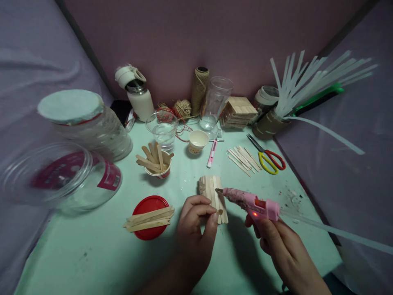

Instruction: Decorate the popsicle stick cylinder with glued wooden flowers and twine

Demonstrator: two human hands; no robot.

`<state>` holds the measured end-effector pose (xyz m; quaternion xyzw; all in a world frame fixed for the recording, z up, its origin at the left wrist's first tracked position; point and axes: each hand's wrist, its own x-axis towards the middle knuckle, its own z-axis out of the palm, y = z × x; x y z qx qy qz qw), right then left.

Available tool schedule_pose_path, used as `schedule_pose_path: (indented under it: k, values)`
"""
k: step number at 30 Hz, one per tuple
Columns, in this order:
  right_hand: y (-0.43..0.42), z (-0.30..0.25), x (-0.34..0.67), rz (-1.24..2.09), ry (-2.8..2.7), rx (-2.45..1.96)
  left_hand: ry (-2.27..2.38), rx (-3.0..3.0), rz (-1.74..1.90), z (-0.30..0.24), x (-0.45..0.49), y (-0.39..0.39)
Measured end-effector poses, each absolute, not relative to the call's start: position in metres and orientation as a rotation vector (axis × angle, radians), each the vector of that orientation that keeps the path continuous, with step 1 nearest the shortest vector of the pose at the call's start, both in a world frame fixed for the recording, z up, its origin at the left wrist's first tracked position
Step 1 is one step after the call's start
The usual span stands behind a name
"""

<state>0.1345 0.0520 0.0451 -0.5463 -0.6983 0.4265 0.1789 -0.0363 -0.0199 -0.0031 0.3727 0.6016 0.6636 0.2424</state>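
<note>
A pink hot glue gun with a lit red light is gripped in my right hand, and a long clear glue stick trails from its back. Its nozzle points left, over a panel of wooden craft sticks laid side by side. Whether the tip touches the panel I cannot tell. My left hand pinches a small piece of wooden stick between thumb and fingertips, above the panel's lower part. To the left, several craft sticks rest on a red lid.
Behind lie a pink craft knife, thin wood strips and scissors. A paper cup of sticks, another paper cup and a plastic cup stand nearby. Large clear jars line the left; glue sticks fan out at right.
</note>
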Motion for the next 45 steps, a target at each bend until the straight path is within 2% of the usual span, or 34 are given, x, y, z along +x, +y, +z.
schedule_pose_path:
  k: [45]
  values:
    - [0.0516,0.0442,0.1371,1.206,-1.951,-1.53,1.684,1.119,1.795,0.0016,-0.0396,-0.0197]
